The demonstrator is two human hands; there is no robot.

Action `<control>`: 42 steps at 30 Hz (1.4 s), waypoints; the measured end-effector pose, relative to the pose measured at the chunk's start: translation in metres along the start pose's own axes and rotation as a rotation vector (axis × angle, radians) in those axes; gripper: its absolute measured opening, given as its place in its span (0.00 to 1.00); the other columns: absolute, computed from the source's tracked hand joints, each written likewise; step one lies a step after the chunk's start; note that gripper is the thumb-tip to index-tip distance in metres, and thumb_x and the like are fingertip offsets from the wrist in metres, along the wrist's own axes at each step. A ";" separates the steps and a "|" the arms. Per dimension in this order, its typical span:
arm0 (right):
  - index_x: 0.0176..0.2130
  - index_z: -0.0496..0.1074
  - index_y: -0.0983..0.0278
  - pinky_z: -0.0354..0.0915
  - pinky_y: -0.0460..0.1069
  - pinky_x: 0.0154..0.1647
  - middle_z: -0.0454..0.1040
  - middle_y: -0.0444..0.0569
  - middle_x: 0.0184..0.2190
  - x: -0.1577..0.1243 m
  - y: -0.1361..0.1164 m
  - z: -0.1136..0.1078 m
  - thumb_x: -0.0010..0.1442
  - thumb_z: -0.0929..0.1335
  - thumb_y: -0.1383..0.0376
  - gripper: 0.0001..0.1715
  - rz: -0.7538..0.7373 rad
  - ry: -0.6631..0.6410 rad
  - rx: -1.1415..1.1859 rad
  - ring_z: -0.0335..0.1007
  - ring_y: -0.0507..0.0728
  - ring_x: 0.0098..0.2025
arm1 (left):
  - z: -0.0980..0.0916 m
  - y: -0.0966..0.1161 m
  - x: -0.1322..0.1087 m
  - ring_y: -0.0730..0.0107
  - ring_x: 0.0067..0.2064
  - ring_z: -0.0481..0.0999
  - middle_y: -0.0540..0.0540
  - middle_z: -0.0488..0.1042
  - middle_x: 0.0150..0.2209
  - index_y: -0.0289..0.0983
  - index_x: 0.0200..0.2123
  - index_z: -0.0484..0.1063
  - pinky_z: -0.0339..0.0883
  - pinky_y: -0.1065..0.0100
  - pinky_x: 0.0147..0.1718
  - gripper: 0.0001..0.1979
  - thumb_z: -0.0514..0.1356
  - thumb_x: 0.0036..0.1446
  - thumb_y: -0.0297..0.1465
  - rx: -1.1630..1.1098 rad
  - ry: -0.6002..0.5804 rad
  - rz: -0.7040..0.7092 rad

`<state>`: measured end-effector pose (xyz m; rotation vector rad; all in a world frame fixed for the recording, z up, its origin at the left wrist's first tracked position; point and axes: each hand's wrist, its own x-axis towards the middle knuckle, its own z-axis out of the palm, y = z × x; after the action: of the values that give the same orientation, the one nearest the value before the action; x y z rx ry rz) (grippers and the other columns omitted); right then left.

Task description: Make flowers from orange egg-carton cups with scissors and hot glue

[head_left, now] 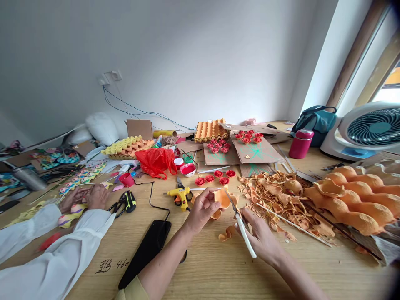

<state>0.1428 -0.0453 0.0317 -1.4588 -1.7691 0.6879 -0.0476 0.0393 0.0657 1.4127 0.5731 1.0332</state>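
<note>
Orange pulp from an egg tray sits in the person's left hand [201, 210]. It is an egg-carton cup [222, 197] with a ragged, petal-like rim, held just above the wooden surface [212, 275] near the middle of the view. The left grip is closed on it, thumb on the near side and fingers wrapped behind. The right hand [261, 236] has its grip closed round the white handle of a pair of scissors [241, 223]. Their blades slant up and to the left, with the tips at the cup's right edge. Whether the blades are parted or biting into the pulp I cannot tell.

Just below the cup a small curled offcut [226, 235] lies on the surface. To the right spreads a heap of orange trimmings [275, 193], and beyond it lies an orange egg tray [353, 200]. Behind the cup stand red paper roses [218, 173]. A yellow glue gun [181, 194] lies just left of the left hand, and a flat black device [146, 250] lies beside the left forearm. At the far left another person's hands [86, 196], in white sleeves [62, 254], rest among striped paper pieces, well apart from the cup and scissors.
</note>
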 end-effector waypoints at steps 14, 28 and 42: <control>0.29 0.58 0.59 0.54 0.49 0.30 0.66 0.42 0.25 -0.004 -0.007 -0.002 0.66 0.62 0.54 0.17 0.013 -0.043 0.059 0.60 0.54 0.28 | 0.002 0.004 -0.008 0.71 0.35 0.73 0.48 0.74 0.38 0.38 0.47 0.72 0.70 0.70 0.35 0.23 0.70 0.53 0.43 -0.021 0.070 0.049; 0.29 0.56 0.59 0.54 0.49 0.30 0.67 0.42 0.25 -0.001 -0.004 0.001 0.64 0.64 0.57 0.15 -0.010 -0.004 -0.005 0.61 0.54 0.28 | -0.003 -0.003 -0.007 0.71 0.38 0.71 0.49 0.72 0.37 0.39 0.41 0.70 0.68 0.71 0.37 0.19 0.70 0.54 0.43 -0.046 0.027 0.062; 0.29 0.54 0.58 0.57 0.50 0.33 0.66 0.43 0.26 -0.003 -0.010 -0.004 0.63 0.64 0.55 0.17 -0.012 -0.033 -0.029 0.62 0.56 0.31 | -0.007 -0.004 -0.011 0.72 0.36 0.71 0.48 0.73 0.36 0.37 0.40 0.72 0.69 0.70 0.38 0.20 0.70 0.53 0.45 -0.044 0.003 0.010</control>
<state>0.1407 -0.0507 0.0410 -1.4625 -1.8183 0.6871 -0.0577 0.0336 0.0584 1.3763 0.5432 1.0503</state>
